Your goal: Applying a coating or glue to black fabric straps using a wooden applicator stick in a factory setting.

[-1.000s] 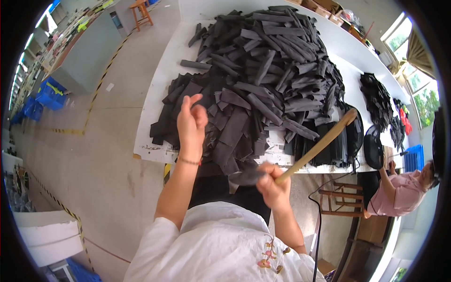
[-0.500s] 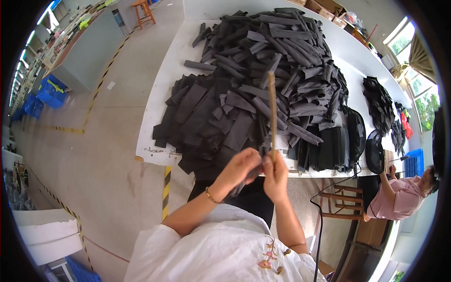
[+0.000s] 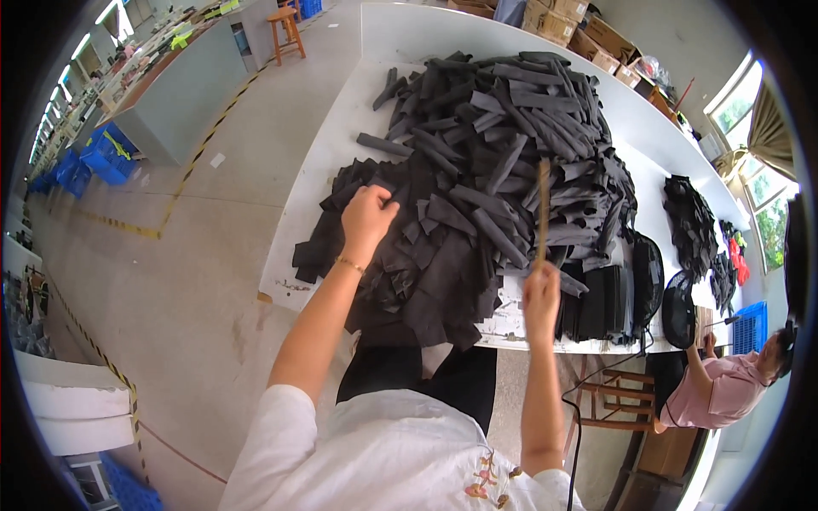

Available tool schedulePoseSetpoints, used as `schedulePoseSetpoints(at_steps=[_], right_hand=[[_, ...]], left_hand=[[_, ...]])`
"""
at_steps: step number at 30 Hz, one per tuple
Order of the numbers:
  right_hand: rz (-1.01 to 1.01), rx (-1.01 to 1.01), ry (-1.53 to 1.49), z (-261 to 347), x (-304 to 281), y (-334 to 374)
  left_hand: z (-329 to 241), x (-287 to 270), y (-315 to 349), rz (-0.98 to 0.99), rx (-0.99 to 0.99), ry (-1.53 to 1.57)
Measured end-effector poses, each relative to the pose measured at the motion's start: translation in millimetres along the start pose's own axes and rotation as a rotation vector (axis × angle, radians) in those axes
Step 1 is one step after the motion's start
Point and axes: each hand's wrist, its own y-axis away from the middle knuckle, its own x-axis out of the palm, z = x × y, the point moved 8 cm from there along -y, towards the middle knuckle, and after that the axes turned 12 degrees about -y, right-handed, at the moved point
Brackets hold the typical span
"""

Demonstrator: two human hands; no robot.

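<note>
My left hand (image 3: pixel 368 220) is over the left part of a heap of flat black fabric pieces (image 3: pixel 430 289), its fingers curled and pinched at a black fabric piece (image 3: pixel 385 180); the fingertips are partly hidden. In my right hand (image 3: pixel 541 298), near the table's front edge, a thin wooden stick (image 3: pixel 544 209) is gripped by its lower end and points up and away. The stick is bare and slightly blurred. Behind both hands rises a large pile of rolled black fabric tubes (image 3: pixel 528 111).
The white table (image 3: pixel 294 230) has a raised back wall. Upright black stacks (image 3: pixel 601 302) and a black mesh fan (image 3: pixel 648 277) stand right, with a cable hanging down. A seated person (image 3: pixel 720 375) works at far right beside a wooden stool (image 3: pixel 615 399). Cardboard boxes (image 3: pixel 554 21) lie behind.
My left hand has left the right hand's side and moved up and left onto the flat fabric heap. My right hand has shifted right with the stick. The view has tilted slightly.
</note>
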Motion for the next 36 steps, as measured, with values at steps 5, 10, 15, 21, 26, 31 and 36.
schedulePoseSetpoints(at_steps=[5, 10, 15, 21, 26, 31, 36], right_hand=[[0.107, 0.003, 0.193, -14, -5, 48], [0.203, -0.113, 0.317, 23, -6, 50], [0.337, -0.139, 0.404, 44, 11, 51], [0.363, -0.251, 0.439, 58, 18, 51], [0.400, -0.314, 0.519, 67, 20, 50], [0.457, -0.302, 0.592, 62, 31, 58], [0.457, -0.170, 0.216, 33, 76, 73]], left_hand=[[19, 22, -6, 0.113, 0.022, -0.010], [-14, -10, -4, 0.068, 0.187, 0.125], [-47, -30, 6, 0.241, 0.355, 0.161], [-65, -50, 21, 0.347, 0.500, 0.148], [-75, -60, 27, 0.348, 0.559, 0.159], [-107, -61, 47, 0.304, 0.670, 0.117], [-168, -34, 139, 0.260, 1.041, -0.043]])
